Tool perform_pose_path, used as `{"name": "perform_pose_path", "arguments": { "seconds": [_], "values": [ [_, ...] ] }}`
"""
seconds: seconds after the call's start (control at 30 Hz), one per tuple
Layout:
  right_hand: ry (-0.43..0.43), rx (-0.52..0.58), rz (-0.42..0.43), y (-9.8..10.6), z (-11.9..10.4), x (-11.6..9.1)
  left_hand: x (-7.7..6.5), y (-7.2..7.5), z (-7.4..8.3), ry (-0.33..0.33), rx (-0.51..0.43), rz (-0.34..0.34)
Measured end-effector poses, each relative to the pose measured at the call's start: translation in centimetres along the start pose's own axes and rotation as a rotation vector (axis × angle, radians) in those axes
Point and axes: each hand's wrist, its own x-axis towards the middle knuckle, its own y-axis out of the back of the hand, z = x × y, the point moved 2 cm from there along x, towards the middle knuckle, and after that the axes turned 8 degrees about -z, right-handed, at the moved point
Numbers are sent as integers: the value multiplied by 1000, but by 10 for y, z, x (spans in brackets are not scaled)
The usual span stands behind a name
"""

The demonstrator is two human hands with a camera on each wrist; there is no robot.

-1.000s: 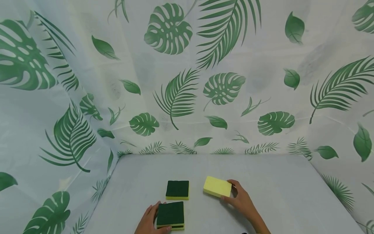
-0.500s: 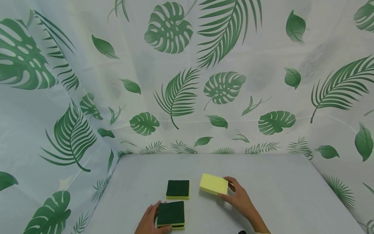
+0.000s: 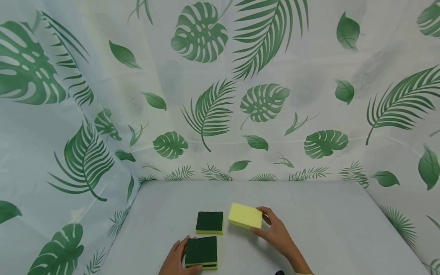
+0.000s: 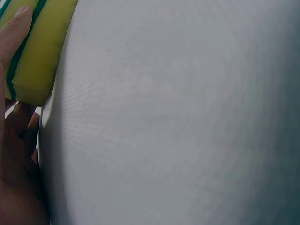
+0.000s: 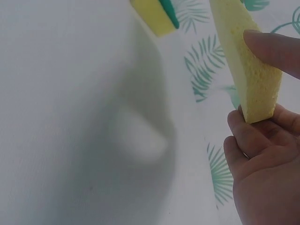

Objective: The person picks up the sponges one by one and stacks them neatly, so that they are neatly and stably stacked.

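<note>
My left hand grips a stack of two sponges near the table's front, thumb on the near side and fingers at the left. Each has a dark green scouring pad on top; the left wrist view shows the yellow layers of the stacked sponges. Just behind lies a single sponge, green side up. To its right, my right hand pinches a yellow sponge by its right end, thumb in front and fingers behind. A shadow beneath shows this sponge is raised off the table. Its underside is hidden.
The pale grey table spreads to both sides of the hands. White sheeting printed with green leaves walls it in at the back, left and right.
My right hand has carried the yellow sponge to the left and slightly up, close to the single green-topped sponge. The left hand and its stack stay in place.
</note>
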Motion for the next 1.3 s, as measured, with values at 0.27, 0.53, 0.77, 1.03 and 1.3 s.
{"name": "perform_pose_path", "arguments": {
  "seconds": [0.27, 0.53, 0.77, 1.03, 1.3],
  "values": [
    [33, 19, -17, -4, -3, -1, 1, -2, 4, 44, 32, 17],
    [56, 32, -40, -11, -8, -4, 2, -2, 7, 52, 50, 34],
    [75, 46, -57, -17, -13, -6, 2, -3, 8, 57, 49, 29],
    [103, 76, -77, -23, -16, -6, 0, -4, 11, 74, 58, 38],
    [125, 90, -121, -35, -22, -7, -2, -3, 9, 64, 63, 39]
  ]
}}
